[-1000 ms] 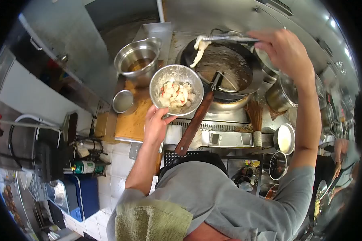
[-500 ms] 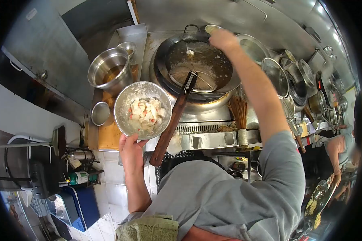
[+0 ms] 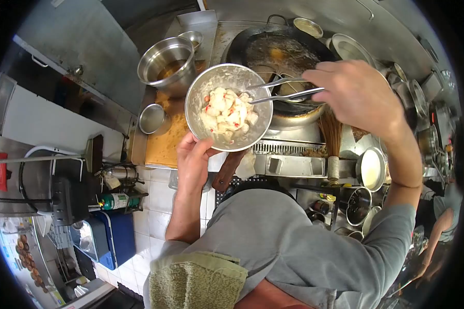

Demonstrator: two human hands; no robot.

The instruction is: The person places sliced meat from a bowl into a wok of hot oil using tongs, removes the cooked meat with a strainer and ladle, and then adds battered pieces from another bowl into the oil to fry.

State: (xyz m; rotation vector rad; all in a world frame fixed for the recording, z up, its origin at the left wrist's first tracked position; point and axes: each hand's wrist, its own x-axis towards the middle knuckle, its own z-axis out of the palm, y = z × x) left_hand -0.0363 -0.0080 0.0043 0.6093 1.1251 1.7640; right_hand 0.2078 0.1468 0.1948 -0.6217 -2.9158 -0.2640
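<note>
Bowl (image 3: 209, 85) and tongs (image 3: 294, 96) in hands (image 3: 363, 95)

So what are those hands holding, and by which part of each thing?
The left hand holds the metal bowl by its near rim; the right hand grips the metal tongs by the end away from the bowl.

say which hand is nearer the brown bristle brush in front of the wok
Right. In the picture, the right hand, holding tongs, is above and right of the brush; the left hand, holding the bowl, is well to the brush's left.
</note>
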